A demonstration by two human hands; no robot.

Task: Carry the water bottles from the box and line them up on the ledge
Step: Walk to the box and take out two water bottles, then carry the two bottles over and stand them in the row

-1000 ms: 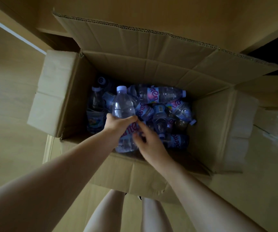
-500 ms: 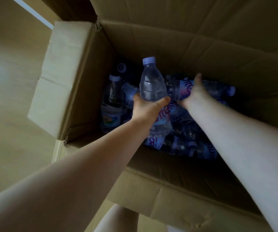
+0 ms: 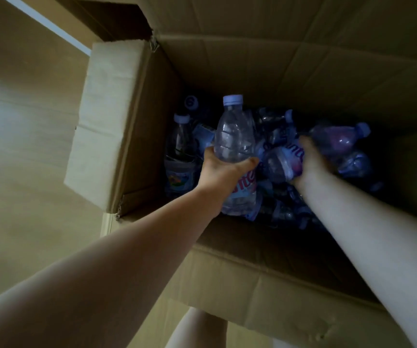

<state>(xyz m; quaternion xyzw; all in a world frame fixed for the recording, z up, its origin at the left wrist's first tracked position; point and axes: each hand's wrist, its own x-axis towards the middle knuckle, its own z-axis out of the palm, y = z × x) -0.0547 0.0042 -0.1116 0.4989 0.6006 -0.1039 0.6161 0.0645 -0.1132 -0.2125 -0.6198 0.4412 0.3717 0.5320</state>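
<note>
The clear plastic water bottle (image 3: 236, 136) in the left hand (image 3: 223, 175) has a pale lilac screw cap, a ribbed see-through body and a pink-and-white label with pink lettering low on its barrel, partly hidden behind the palm. It stands close to upright above the heap inside the cardboard box (image 3: 117, 116), its long axis running from the base near the box's near wall up to the cap, which points toward the far wall and leans slightly left. The left hand grips it round the middle, thumb curled across the front on the right and fingers wrapped round the far side. The right hand (image 3: 311, 160) reaches deeper into the box and holds a second bottle (image 3: 284, 162) that lies roughly on its side, its pink-lettered label showing just left of the hand; its fingers are hidden behind the bottle, so how far they close cannot be told exactly. The other bottles (image 3: 340, 141) lie jumbled at all angles in the dim bottom of the box, one with its lilac cap pointing right, while another bottle (image 3: 181, 149) stands upright against the left wall. The box's left flap is folded outward over a pale wooden floor (image 3: 21, 172).
</note>
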